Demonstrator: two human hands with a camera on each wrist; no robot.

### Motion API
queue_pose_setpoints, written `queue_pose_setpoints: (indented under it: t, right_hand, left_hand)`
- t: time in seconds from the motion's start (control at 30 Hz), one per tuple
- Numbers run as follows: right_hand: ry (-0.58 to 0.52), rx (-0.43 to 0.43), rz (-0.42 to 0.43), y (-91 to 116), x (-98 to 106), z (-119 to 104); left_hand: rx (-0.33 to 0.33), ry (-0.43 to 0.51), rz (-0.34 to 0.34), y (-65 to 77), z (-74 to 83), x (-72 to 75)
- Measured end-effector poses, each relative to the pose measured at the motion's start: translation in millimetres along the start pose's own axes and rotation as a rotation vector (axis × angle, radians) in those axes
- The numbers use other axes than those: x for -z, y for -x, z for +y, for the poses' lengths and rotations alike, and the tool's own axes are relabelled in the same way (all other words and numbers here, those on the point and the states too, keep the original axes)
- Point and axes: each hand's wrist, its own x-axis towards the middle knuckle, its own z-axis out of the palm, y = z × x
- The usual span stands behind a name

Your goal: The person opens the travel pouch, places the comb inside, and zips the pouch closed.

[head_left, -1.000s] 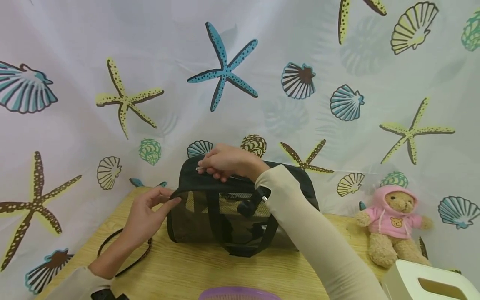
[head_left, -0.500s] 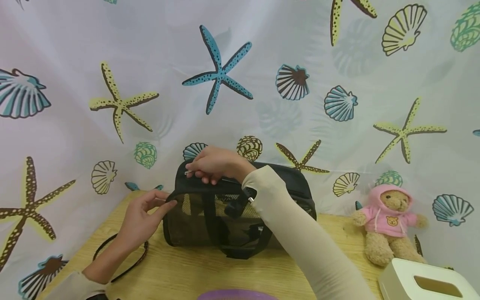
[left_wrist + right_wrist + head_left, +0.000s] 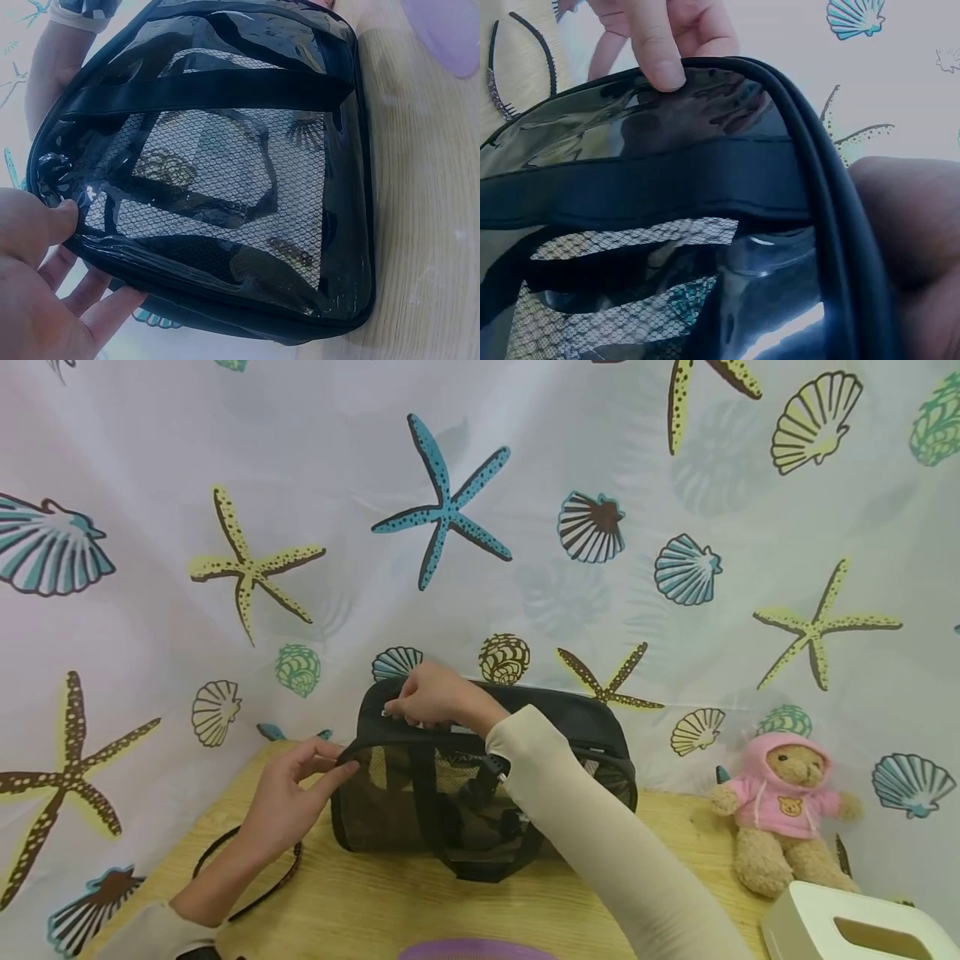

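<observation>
A black bag (image 3: 382, 810) with see-through plastic front, mesh panels and a hanging carry handle (image 3: 480, 870) lies lengthwise on the wooden table. My left hand (image 3: 288, 789) pinches its upper left edge, thumb on the clear side, as the left wrist view also shows at the bag's rim (image 3: 187, 289). Above the bag's top left, my right hand (image 3: 435, 697) pinches a small silvery zipper pull (image 3: 386, 713). In the right wrist view, the bag's black piping (image 3: 810, 142) hides most of the right hand (image 3: 907, 232), and the left thumb presses on the plastic.
Left of the bag, a dark thin headband (image 3: 288, 872) lies under my left forearm. A teddy bear (image 3: 787, 810) in a pink hoodie sits at the right, behind a cream tissue box (image 3: 862, 927). A purple-rimmed object (image 3: 476, 950) shows at the table's front. A shell-print curtain (image 3: 525, 468) hangs behind.
My right hand has moved slightly left along the bag's top with the zipper pull, and its fingers now look lower. The left hand keeps its hold on the bag's edge.
</observation>
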Motion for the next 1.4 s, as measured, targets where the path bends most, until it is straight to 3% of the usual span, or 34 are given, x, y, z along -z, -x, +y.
queue_pose_setpoints:
  t: [0.13,0.23,0.53,0.77,0.9,1.03,1.2,1.4]
  right_hand:
    - [0.133,-0.010,0.005,5,0,7]
    - [0.175,-0.011,0.000,10,2,14]
    - [0.224,0.040,-0.014,24,8,40]
    - [0.222,0.053,-0.056,22,9,49]
    - [0.217,0.109,-0.083,18,10,48]
    - [0.256,0.102,-0.084,18,14,50]
    - [0.310,0.097,-0.122,20,16,50]
    - [0.335,0.081,-0.140,22,20,49]
  left_hand:
    - [0.059,-0.015,-0.034,-0.1,1.8,0.1]
    - [0.060,0.007,-0.033,-1.8,3.2,-0.4]
    - [-0.103,0.036,-0.021,-18.7,23.0,-3.0]
    - [-0.303,-0.131,-0.069,-52.4,47.4,-2.0]
    - [-0.330,-0.175,-0.206,-74.4,60.2,-2.1]
    - [-0.289,-0.222,-0.405,-98.2,73.7,-12.4]
    - [-0.214,-0.310,-0.590,-119.6,79.3,-20.8]
    - [-0.116,-0.331,-0.711,-134.8,80.4,-22.5]
